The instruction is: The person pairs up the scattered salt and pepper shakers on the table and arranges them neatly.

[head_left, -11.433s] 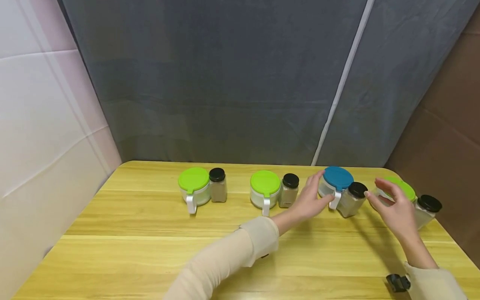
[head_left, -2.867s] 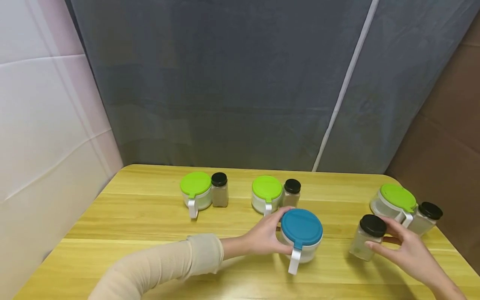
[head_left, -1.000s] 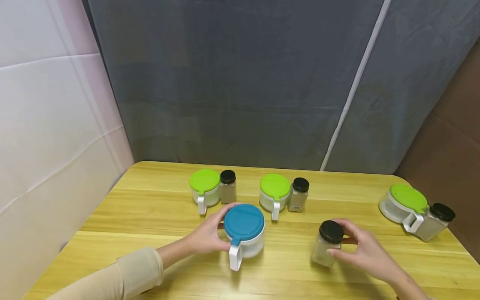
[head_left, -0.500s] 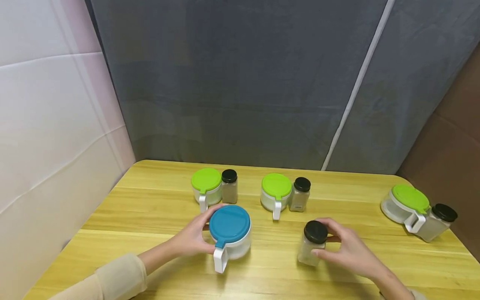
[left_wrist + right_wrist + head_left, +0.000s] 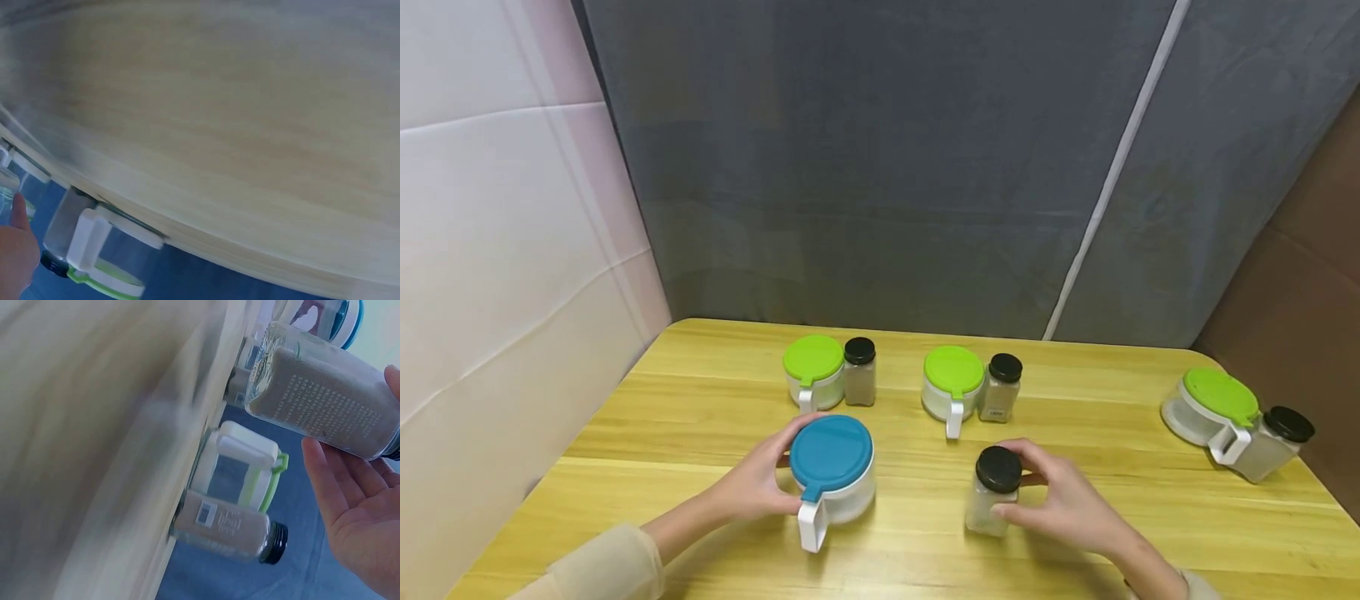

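In the head view my left hand (image 5: 760,475) grips a clear round seasoning pot (image 5: 846,500) by its side. The pot has a blue lid (image 5: 831,452) and a white handle turned toward me. To its right, my right hand (image 5: 1063,504) holds a square spice jar (image 5: 988,510) with a black lid between thumb and fingers. Close up in the right wrist view, that spice jar (image 5: 325,400) shows grey-brown powder inside and rows of small white print. Only part of the left hand (image 5: 15,253) appears at the left edge of the left wrist view.
Along the back of the wooden table (image 5: 715,433) stand green-lidded pots (image 5: 812,360) (image 5: 953,372), each with a black-lidded jar (image 5: 860,375) (image 5: 1000,390) beside it. A third green-lidded pot (image 5: 1217,398) and jar (image 5: 1270,446) stand at the right edge. A grey curtain (image 5: 865,167) hangs behind.
Both hands first reached for the blue-lidded pot and spice jar at the back right. They have since gripped them and carried them leftward and nearer; both still drift left in the last second.
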Demonstrator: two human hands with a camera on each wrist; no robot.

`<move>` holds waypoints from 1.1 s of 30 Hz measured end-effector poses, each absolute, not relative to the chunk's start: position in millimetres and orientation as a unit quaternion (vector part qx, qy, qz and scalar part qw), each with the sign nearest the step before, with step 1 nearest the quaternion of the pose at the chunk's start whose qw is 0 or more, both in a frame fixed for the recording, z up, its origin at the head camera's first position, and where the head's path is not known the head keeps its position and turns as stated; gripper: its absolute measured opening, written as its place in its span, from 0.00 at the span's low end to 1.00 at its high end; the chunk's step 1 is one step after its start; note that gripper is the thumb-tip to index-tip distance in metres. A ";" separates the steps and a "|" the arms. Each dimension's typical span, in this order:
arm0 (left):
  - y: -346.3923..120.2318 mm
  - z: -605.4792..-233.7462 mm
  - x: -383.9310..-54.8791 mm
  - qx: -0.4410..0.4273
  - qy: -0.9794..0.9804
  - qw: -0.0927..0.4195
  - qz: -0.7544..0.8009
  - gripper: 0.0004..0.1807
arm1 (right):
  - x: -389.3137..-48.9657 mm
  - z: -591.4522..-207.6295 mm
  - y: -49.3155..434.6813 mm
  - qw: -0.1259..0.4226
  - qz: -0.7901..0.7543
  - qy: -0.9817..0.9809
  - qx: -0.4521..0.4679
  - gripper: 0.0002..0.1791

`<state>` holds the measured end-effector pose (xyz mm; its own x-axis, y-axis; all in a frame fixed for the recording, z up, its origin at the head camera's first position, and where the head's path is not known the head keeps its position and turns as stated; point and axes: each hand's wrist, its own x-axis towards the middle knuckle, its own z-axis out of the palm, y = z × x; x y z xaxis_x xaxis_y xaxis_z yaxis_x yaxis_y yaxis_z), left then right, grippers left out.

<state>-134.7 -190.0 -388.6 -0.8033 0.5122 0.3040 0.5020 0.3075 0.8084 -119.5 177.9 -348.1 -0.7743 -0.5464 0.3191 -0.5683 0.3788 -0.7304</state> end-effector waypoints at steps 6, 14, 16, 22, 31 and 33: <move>-202.5 -390.7 -130.5 0.301 0.823 -0.008 0.481 0.48 | -116.6 -341.3 161.9 0.007 0.457 -0.817 0.353 0.25; -215.8 -394.5 -127.7 0.295 0.816 -0.012 0.497 0.48 | -128.6 -364.1 150.8 -0.008 0.472 -0.800 0.370 0.26; -218.6 -395.0 -126.8 0.292 0.821 -0.017 0.490 0.48 | -133.0 -372.7 149.0 -0.012 0.473 -0.799 0.371 0.26; -225.9 -396.2 -127.0 0.290 0.832 -0.026 0.473 0.49 | -136.2 -374.9 136.3 -0.025 0.472 -0.795 0.380 0.28; -231.1 -397.9 -128.4 0.292 0.832 -0.033 0.470 0.50 | -127.8 -346.2 110.2 -0.051 0.473 -0.793 0.380 0.27; -232.8 -399.2 -128.9 0.288 0.835 -0.030 0.469 0.49 | -128.1 -344.6 105.9 -0.059 0.475 -0.793 0.377 0.27</move>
<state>-128.9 -232.8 -399.2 -0.8322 0.4524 0.3205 0.5091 0.3948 0.7648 -128.1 105.9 -344.6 -0.7091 -0.6538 0.2639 -0.5414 0.2653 -0.7978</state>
